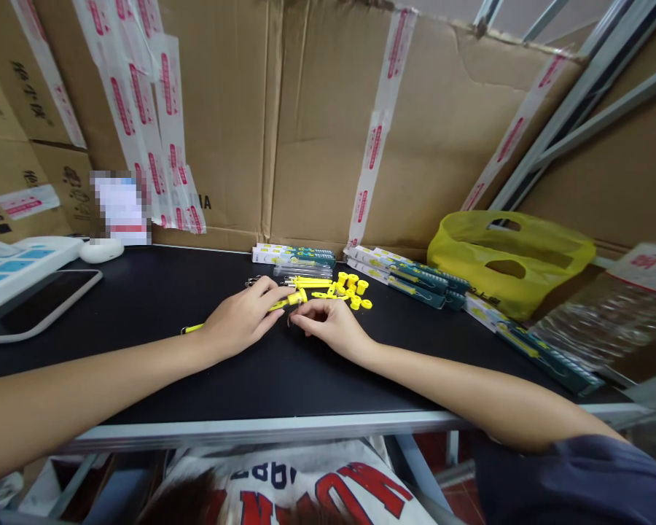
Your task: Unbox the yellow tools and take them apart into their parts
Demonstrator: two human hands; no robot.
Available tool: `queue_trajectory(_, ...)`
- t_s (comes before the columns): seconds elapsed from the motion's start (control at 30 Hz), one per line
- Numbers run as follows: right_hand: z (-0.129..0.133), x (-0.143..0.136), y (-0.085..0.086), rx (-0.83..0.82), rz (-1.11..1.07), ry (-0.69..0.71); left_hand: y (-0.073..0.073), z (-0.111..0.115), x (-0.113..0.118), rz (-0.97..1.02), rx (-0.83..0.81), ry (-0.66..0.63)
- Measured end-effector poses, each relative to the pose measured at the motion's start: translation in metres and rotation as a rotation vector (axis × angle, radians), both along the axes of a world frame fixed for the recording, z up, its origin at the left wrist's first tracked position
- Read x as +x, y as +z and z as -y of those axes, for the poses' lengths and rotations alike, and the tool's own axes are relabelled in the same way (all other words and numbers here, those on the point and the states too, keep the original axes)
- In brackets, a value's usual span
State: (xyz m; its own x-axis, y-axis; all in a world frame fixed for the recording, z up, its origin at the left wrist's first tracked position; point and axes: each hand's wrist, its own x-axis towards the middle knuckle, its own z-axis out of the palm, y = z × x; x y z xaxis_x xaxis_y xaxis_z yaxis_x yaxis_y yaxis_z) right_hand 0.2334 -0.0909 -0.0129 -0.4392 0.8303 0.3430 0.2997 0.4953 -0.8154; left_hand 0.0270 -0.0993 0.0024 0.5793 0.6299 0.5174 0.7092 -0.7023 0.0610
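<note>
My left hand is closed around a thin yellow rod-shaped tool with a wide, spool-like end pointing right. The rod's tail comes out below the wrist and lies low over the black table. Just right of that end, my right hand has its fingertips pinched together; what they hold is too small to make out. Small yellow flanged caps lie loosely beyond the right hand. Beside them are yellow sticks, with clear tubes behind.
Slim printed boxes stand at the back, and more boxes are stacked to the right. A single box lies near a yellow plastic bag and clear plastic packaging. At left is a phone. Cardboard walls the back.
</note>
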Motion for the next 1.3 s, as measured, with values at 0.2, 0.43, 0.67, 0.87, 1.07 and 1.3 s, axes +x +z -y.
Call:
queue_trajectory(0.2,0.01,-0.001,0.004,0.327,0.207,-0.056,-0.003,-0.003,0.0,-0.129,0.008,0.055)
queue_trajectory(0.43,0.001,0.008,0.002,0.541,0.449,-0.023,-0.004,-0.004,-0.001,-0.218,0.026,0.074)
queue_trajectory(0.67,-0.001,0.013,0.003,0.614,0.556,0.047,-0.005,-0.007,-0.002,-0.225,0.002,0.035)
queue_trajectory(0.87,-0.002,0.022,0.009,0.574,0.51,0.177,-0.004,-0.004,-0.002,-0.191,0.05,0.033)
queue_trajectory(1.07,-0.005,0.021,0.005,0.245,0.144,0.174,-0.003,0.002,0.0,-0.182,0.067,-0.007)
queue_trajectory(1.3,-0.003,0.015,0.001,0.275,0.171,0.226,-0.001,0.008,0.007,-0.211,0.111,-0.033)
